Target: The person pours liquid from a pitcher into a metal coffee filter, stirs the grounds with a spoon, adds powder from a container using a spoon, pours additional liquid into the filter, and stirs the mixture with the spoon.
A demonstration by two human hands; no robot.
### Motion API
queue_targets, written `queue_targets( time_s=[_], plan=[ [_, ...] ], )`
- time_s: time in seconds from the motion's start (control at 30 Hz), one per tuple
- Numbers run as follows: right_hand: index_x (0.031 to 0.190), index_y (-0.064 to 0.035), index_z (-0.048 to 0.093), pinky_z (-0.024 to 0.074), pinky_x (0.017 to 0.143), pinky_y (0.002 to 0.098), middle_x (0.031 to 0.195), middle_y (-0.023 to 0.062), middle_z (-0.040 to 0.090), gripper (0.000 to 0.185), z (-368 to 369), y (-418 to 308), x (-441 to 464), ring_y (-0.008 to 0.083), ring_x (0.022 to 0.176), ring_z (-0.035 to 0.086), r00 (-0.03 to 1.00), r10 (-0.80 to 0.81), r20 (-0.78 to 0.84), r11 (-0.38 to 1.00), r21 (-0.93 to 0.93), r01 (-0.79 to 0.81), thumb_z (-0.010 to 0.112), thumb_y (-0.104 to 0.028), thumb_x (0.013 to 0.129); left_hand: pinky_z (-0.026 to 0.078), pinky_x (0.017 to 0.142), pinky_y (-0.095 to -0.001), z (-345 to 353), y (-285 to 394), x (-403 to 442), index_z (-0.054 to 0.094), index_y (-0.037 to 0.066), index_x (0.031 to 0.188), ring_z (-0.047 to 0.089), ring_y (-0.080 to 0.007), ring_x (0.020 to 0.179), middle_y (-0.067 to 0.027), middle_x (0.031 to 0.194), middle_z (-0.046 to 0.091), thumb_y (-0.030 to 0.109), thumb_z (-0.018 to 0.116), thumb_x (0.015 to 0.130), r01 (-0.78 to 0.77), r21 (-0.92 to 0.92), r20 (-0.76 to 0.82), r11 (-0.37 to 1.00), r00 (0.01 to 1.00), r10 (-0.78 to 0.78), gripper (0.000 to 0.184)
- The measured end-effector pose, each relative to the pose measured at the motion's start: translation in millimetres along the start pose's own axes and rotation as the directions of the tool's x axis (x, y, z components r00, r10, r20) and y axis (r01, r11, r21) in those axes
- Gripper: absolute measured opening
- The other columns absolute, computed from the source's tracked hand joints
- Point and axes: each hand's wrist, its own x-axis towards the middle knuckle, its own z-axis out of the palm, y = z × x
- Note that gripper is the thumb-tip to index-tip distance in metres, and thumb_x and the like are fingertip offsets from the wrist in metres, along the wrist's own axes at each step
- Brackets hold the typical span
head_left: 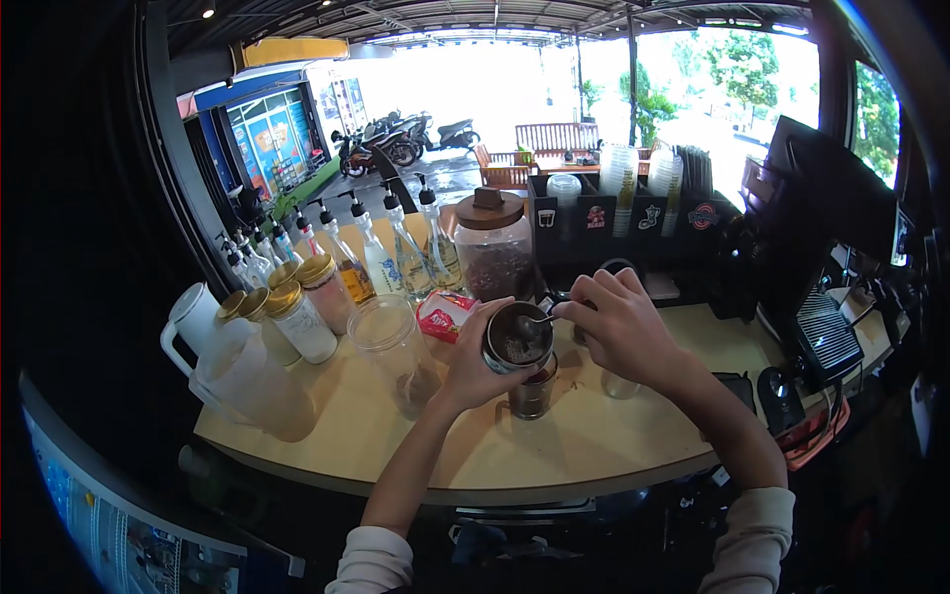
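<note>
My left hand [469, 362] is wrapped round a small round can [517, 348], its open mouth tipped toward me and its inside dark. In my right hand [625, 325] is a metal spoon [541, 319], pinched by the handle, with its bowl inside the can's mouth. Just below the can stands a small cup [533, 398] on the wooden counter [475, 460], partly hidden by the can. Left of my left hand is an open clear jar [384, 342]. A red and white packet [443, 315] lies behind that hand.
Pump bottles [382, 265] and gold-lidded jars [300, 327] line the counter's left side, near a plastic pitcher [247, 381]. Behind my hands is a wooden-lidded jar [493, 247]. A black cup organizer [633, 220] stands at the back, with a coffee machine [829, 332] at right.
</note>
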Motion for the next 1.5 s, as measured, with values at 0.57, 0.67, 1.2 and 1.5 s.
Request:
queue_targets(
  time_s=[0.57, 0.67, 1.2, 1.5],
  plan=[
    [0.091, -0.0016, 0.057, 0.0508, 0.066, 0.0304, 0.088, 0.0056, 0.053, 0.019, 22, -12, -13, 0.0163, 0.077, 0.063, 0.991, -0.03, 0.13, 0.969, -0.239, 0.061, 0.06, -0.011, 0.075, 0.044, 0.101, -0.0377, 18, 10, -1, 0.047, 0.003, 0.129, 0.057, -0.0246, 0.113, -0.0117, 0.121, 0.059, 0.025, 0.091, 0.053, 0.079, 0.144, -0.117, 0.986, 0.991, -0.063, 0.091],
    [0.081, -0.0031, 0.058, 0.0513, 0.063, 0.0275, 0.084, 0.0059, 0.053, 0.011, 28, -20, -18, 0.016, 0.074, 0.062, 0.981, -0.053, 0.186, 0.935, -0.336, 0.114, 0.061, -0.011, 0.075, 0.042, 0.1, -0.041, 16, 18, 0, 0.049, 0.003, 0.127, 0.056, -0.0282, 0.113, -0.0127, 0.119, 0.06, 0.026, 0.09, 0.052, 0.057, 0.272, -0.18, 0.961, 0.984, -0.007, 0.089],
    [0.093, -0.0011, 0.061, 0.0503, 0.059, 0.0346, 0.081, 0.0107, 0.061, 0.01, 17, -23, -16, 0.025, 0.068, 0.064, 0.974, 0.216, 0.071, 0.814, 0.538, -0.22, 0.066, -0.003, 0.084, 0.021, 0.109, -0.0504, 21, 20, -6, 0.046, 0.008, 0.129, 0.056, -0.0249, 0.115, -0.009, 0.122, 0.059, 0.03, 0.087, 0.056, 0.01, 0.256, -0.219, 0.967, 0.974, 0.048, 0.087],
    [0.102, -0.0025, 0.056, 0.0516, 0.064, 0.0373, 0.088, 0.0101, 0.058, 0.028, 30, -13, -20, 0.0275, 0.077, 0.062, 0.989, 0.015, -0.146, 0.918, 0.393, 0.044, 0.067, -0.003, 0.076, 0.024, 0.107, -0.0481, 24, 19, -6, 0.047, 0.008, 0.128, 0.053, -0.0272, 0.118, -0.0089, 0.122, 0.059, 0.033, 0.089, 0.055, -0.029, 0.275, -0.195, 0.961, 0.977, 0.086, 0.088]
  ],
)
